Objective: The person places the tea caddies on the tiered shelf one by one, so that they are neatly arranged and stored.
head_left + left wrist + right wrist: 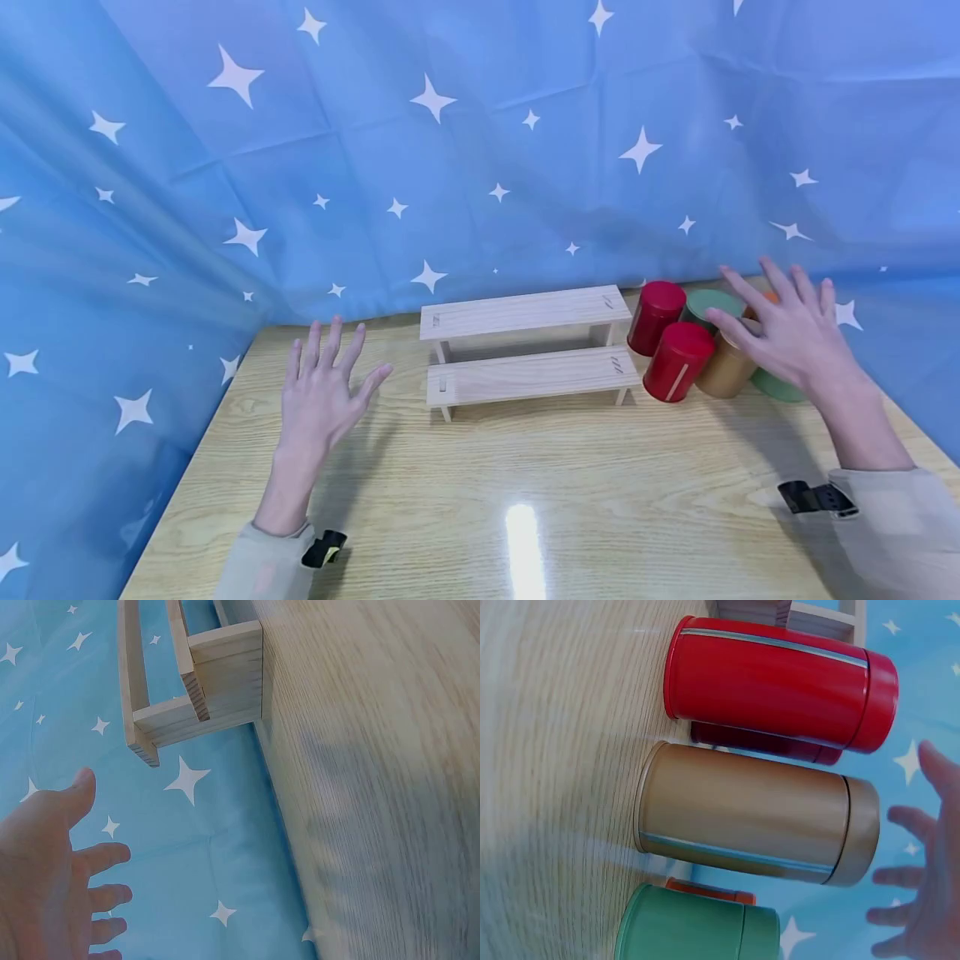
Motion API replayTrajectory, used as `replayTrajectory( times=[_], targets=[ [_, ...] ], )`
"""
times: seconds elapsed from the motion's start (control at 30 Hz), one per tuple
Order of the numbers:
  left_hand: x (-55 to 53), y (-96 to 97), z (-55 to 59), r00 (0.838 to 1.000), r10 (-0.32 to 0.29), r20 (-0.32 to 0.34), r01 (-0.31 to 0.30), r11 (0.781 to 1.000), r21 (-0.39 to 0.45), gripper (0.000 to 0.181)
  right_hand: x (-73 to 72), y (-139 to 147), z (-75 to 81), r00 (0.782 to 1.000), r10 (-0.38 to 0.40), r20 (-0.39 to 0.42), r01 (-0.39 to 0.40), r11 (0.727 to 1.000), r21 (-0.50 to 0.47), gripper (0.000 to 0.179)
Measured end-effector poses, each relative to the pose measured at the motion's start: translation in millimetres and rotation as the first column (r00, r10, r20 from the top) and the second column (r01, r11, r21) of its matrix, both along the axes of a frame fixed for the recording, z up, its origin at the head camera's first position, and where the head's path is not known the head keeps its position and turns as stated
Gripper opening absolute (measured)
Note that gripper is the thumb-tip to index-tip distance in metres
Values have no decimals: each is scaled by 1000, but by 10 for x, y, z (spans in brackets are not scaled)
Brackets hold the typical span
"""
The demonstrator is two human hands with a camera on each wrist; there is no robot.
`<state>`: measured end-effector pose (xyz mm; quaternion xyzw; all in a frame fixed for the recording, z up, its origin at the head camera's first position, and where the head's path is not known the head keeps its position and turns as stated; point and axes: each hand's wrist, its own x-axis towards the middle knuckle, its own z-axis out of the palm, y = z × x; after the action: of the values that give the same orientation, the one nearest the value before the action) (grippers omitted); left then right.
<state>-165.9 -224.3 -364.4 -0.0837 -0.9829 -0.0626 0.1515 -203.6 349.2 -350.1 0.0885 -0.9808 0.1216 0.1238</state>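
By the back right corner of the counter (420,492) I see red cans (679,362), front one pale-striped; gold can (742,806), pale stripe; green cans (686,928); orange can (742,898). Counter light tan, streaky grain. Step stand (525,312), paler wood. Curtain (480,142) blue, white four-point stars. Sleeves (258,567) light grey.

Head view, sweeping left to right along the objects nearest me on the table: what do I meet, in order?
Two-tier wooden shelf → nearer red canister → gold canister → nearer green canister, partly hidden.
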Motion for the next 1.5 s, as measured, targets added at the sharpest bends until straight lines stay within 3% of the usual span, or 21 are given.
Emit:
replayTrajectory(
  times=[0.27,0.6,0.93,1.17,1.5],
  targets=[
    [5,54,-17,1000,2,19,-2,1000,25,76,43,93,22,999,12,-43,-13,1000,-10,74],
    [-25,157,-125,998,-30,52,23,989,143,70,137,260,-9,997,4,-75,-16,988,-152,68],
    [-53,248,-234,995,-101,17,92,953,288,68,195,401,-27,995,-87,-41,75,969,-237,70],
    [-62,329,-260,982,-144,123,91,926,366,73,205,548,-98,991,-128,47,135,968,-212,78],
    [-68,429,-301,952,-225,208,103,873,476,75,186,678,-281,989,-99,110,119,974,-192,83]
  ],
)
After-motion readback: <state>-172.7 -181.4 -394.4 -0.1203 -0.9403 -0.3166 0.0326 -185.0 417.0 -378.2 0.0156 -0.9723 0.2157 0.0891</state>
